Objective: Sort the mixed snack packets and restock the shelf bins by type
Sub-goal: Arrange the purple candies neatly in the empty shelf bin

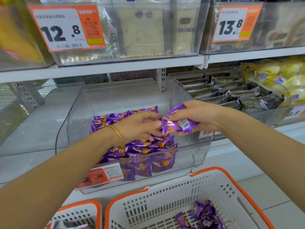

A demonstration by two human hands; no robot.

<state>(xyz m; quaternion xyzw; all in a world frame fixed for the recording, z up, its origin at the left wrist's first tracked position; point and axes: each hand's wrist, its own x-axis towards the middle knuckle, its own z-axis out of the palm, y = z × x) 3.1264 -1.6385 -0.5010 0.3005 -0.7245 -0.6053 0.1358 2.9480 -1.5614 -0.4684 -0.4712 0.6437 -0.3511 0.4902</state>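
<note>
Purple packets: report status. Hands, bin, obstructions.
Right hand grips purple packets over clear bin; left hand pinches their end. Bin part filled with same packets. More wait in white basket. Nothing in the way.

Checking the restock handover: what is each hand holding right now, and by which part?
The right hand grips a few purple packets around their middles, above the clear bin; the left hand pinches one by the crimped end facing it.

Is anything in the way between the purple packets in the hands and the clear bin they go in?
Nothing visible is in the way. The left hand and right hand hold the purple packets right above the clear bin, its top is open, and matching packets lie just below.
</note>
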